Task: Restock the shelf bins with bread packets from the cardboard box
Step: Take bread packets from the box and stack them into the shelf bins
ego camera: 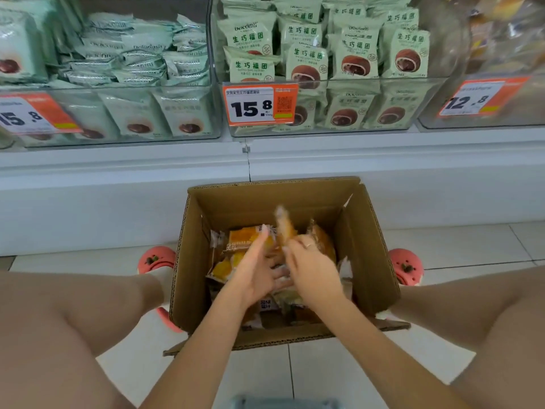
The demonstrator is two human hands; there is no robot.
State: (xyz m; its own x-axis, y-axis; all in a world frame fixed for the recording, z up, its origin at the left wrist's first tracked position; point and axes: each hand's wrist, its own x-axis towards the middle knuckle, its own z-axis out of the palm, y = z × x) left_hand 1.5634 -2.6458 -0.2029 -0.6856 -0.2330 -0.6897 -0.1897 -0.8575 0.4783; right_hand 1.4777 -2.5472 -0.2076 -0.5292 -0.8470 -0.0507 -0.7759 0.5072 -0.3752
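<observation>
Orange-printed bread packets [244, 240] fill the brown cardboard box [368, 261]: pickup step. Right hand [312, 270] pinches one; left hand [259, 270] lies spread. Next: lift to clear shelf bin [483, 119].

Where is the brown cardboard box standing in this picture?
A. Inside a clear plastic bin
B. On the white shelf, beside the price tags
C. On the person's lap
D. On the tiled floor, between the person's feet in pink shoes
D: the brown cardboard box stands open on the tiled floor, with one pink shoe on each side of it.
</observation>
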